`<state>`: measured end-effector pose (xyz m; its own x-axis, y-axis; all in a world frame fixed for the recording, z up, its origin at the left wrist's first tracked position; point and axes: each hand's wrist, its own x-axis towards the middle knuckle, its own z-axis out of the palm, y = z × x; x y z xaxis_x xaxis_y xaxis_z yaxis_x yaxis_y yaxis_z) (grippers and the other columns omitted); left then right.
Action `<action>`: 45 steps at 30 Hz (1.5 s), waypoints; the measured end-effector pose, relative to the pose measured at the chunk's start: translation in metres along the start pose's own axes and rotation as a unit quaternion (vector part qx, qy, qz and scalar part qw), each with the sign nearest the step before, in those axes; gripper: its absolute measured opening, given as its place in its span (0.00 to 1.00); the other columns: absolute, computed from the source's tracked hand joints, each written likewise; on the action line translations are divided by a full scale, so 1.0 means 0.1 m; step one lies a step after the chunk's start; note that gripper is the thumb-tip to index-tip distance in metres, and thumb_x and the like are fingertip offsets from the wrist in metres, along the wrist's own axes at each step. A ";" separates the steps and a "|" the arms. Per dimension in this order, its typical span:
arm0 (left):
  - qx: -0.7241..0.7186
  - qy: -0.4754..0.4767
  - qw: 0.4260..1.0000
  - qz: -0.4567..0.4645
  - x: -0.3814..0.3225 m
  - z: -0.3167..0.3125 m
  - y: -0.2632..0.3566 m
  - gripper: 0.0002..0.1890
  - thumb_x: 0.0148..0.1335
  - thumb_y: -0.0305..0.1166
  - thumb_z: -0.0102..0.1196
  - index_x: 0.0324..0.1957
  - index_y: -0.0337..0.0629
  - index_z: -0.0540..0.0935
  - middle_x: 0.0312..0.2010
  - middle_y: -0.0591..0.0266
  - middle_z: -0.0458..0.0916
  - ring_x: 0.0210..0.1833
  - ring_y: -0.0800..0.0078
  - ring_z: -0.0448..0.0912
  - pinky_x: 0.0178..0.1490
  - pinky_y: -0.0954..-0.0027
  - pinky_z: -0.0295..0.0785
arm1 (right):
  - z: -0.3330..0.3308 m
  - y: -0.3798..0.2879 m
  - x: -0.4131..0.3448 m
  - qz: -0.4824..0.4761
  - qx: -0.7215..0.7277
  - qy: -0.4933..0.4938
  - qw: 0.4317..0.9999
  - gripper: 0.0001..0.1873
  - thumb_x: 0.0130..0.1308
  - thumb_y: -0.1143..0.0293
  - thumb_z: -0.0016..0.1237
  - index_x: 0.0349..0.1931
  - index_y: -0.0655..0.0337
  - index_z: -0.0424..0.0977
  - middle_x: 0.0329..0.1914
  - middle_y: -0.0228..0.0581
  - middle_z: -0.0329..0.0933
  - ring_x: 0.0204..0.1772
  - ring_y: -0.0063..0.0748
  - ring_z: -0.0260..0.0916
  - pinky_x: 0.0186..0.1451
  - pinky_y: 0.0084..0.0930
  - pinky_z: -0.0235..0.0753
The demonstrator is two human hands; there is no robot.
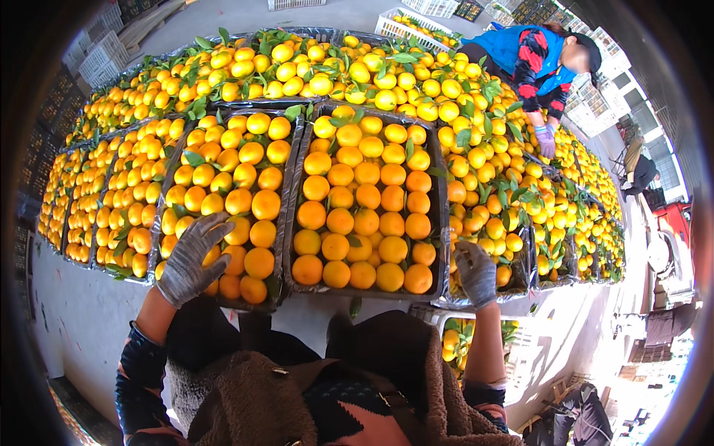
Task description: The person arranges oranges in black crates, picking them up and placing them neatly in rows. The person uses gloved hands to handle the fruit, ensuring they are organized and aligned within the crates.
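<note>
Rows of orange mandarins (366,222) fill a black plastic-lined crate (365,291) straight before me. My left hand (192,259), in a grey knit glove, lies with fingers spread over the mandarins of the crate to the left (234,304); whether it presses on any fruit is unclear. On the right, my gloved right hand (476,273) is at the near left corner of another crate, beside the middle crate's right wall, its fingers bent. What its fingertips touch is hidden. Loose mandarins with green leaves (491,195) lie heaped there.
More crates of mandarins (128,195) spread left, right and beyond. A white plastic crate with leafy fruit (457,340) stands low by my right forearm. A co-worker in a blue vest (535,61) reaches a purple-gloved hand (545,140) into fruit at the back right. White crates (103,58) are stacked back left.
</note>
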<state>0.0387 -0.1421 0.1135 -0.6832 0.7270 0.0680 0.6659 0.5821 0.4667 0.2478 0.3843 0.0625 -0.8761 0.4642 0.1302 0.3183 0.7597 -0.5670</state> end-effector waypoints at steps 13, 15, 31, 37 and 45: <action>-0.008 -0.114 0.993 0.026 -0.36 0.23 0.19 0.16 0.72 0.43 0.56 0.48 0.43 0.88 0.41 0.49 0.88 0.46 0.46 0.85 0.52 0.53 0.79 | 0.40 0.90 -3.45 0.196 0.007 -0.259 0.946 0.10 0.71 0.72 0.55 0.49 0.61 0.82 0.42 0.45 0.85 0.44 0.39 0.83 0.49 0.33 0.81; 0.056 -0.136 0.989 0.019 -0.34 0.24 0.23 0.18 0.73 0.46 0.54 0.46 0.43 0.88 0.40 0.48 0.88 0.44 0.45 0.84 0.50 0.51 0.79 | 0.49 0.91 -3.78 0.229 0.012 -0.290 0.929 0.10 0.71 0.72 0.55 0.50 0.61 0.82 0.43 0.45 0.85 0.44 0.38 0.83 0.50 0.33 0.81; 0.169 -0.403 0.888 0.148 -0.86 1.42 0.85 0.21 0.73 0.50 0.49 0.54 0.47 0.83 0.43 0.50 0.89 0.48 0.47 0.86 0.52 0.47 0.79 | 0.64 0.90 -4.11 0.263 0.039 -0.313 0.912 0.11 0.73 0.71 0.54 0.52 0.60 0.82 0.46 0.45 0.86 0.48 0.36 0.83 0.54 0.33 0.81; -0.055 -0.480 0.859 0.170 -1.65 2.64 0.75 0.21 0.72 0.49 0.52 0.57 0.49 0.86 0.44 0.52 0.90 0.47 0.52 0.88 0.55 0.50 0.79 | 0.69 1.03 -4.11 0.295 0.055 -0.352 0.886 0.12 0.74 0.70 0.54 0.53 0.60 0.82 0.48 0.45 0.86 0.50 0.36 0.83 0.55 0.33 0.81; -0.169 -0.435 0.879 0.096 -1.98 3.05 0.46 0.17 0.72 0.40 0.52 0.52 0.44 0.87 0.47 0.51 0.89 0.47 0.54 0.87 0.54 0.54 0.79 | 0.57 1.12 -3.52 0.319 0.032 -0.423 0.847 0.12 0.74 0.70 0.53 0.55 0.59 0.82 0.50 0.45 0.86 0.52 0.34 0.83 0.58 0.32 0.81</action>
<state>0.2962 -0.1475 -0.1476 0.0176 0.8887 -0.4581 0.5167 0.3842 0.7652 0.5711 0.2803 -0.0930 -0.4873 0.2575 -0.8344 0.8285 0.4381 -0.3487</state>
